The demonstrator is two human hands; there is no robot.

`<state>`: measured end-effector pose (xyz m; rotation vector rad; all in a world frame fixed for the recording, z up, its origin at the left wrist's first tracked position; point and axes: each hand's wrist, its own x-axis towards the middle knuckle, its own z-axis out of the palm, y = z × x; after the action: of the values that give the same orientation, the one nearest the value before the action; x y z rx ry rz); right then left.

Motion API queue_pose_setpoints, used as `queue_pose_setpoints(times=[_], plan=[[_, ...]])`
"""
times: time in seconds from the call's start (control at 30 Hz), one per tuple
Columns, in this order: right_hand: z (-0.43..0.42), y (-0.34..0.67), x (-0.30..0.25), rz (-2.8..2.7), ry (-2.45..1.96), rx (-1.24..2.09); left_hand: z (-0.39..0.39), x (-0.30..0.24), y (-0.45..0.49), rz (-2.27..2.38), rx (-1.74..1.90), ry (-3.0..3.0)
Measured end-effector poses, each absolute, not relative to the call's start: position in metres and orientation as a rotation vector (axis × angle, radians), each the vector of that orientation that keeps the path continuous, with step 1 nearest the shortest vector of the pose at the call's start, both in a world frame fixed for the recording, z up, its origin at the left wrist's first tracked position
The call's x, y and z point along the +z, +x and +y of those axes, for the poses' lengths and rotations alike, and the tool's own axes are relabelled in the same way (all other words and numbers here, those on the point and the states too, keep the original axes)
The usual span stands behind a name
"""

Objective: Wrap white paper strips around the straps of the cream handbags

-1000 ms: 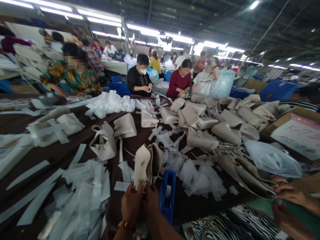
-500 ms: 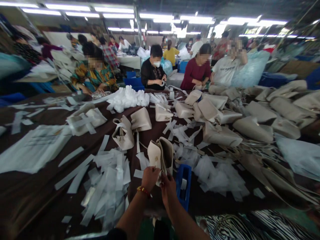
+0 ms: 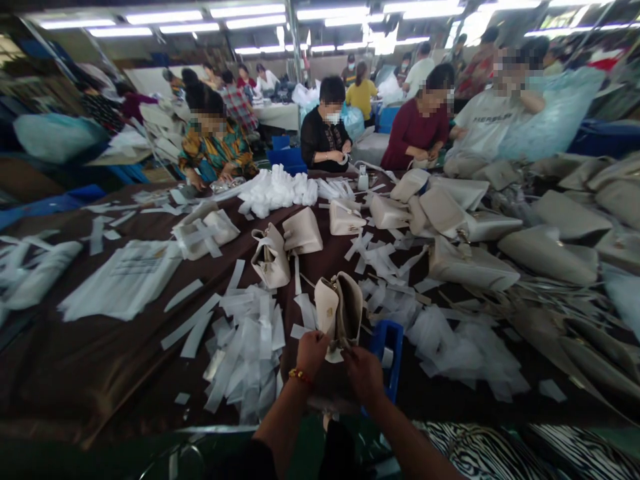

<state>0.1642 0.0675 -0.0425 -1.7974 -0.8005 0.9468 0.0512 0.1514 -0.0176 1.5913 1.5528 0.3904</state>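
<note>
A small beige handbag (image 3: 326, 308) stands in front of me on the brown cloth, its top gaping and a small metal fitting on its side. My left hand (image 3: 312, 355) has its fingers closed on the bag's near left edge; a red and yellow bracelet circles that wrist. At the near right corner of the bag, my right hand (image 3: 365, 375) pinches the edge, its fingertips partly hidden. A white flap shows between the two hands. Beside my right hand lies a blue tape dispenser (image 3: 395, 357).
Loose translucent strips (image 3: 245, 353) are heaped on the left, with more sheets (image 3: 465, 347) on the right. Many beige bags (image 3: 470, 263) pile up at the right. White stuffing (image 3: 275, 190) and a printed plastic bag stack (image 3: 125, 277) lie farther off. Several people sit across the table.
The view has shifted left, so everything appears farther right. Both hands stay at the handbag's near end; the right hand has drawn slightly away from the left.
</note>
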Motion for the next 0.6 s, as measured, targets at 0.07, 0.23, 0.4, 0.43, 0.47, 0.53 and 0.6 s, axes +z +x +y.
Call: queue_pose_setpoints(times=[0.07, 0.23, 0.4, 0.43, 0.47, 0.53, 0.6], plan=[[0.070, 0.174, -0.028, -0.823, -1.725, 1.077, 0.150, -0.019, 0.047, 1.539, 0.403, 1.577], [0.081, 0.179, -0.006, -0.373, -1.092, 1.359, 0.149, -0.020, 0.047, 1.521, 0.440, 1.517], [0.060, 0.151, -0.032, -0.318, -1.356, 1.013, 0.146, -0.017, 0.052, 1.501, 0.451, 1.463], [0.056, 0.144, -0.042, -0.258, -1.429, 0.978, 0.145, -0.017, 0.052, 1.502, 0.455, 1.460], [0.053, 0.139, -0.051, -0.165, -1.462, 0.973, 0.144, -0.016, 0.052, 1.499, 0.459, 1.459], [0.055, 0.130, -0.068, 0.031, -1.415, 1.020, 0.142, -0.016, 0.052, 1.493, 0.467, 1.462], [0.064, 0.125, -0.081, 0.093, -1.323, 1.079, 0.140, -0.015, 0.051, 1.491, 0.479, 1.463]])
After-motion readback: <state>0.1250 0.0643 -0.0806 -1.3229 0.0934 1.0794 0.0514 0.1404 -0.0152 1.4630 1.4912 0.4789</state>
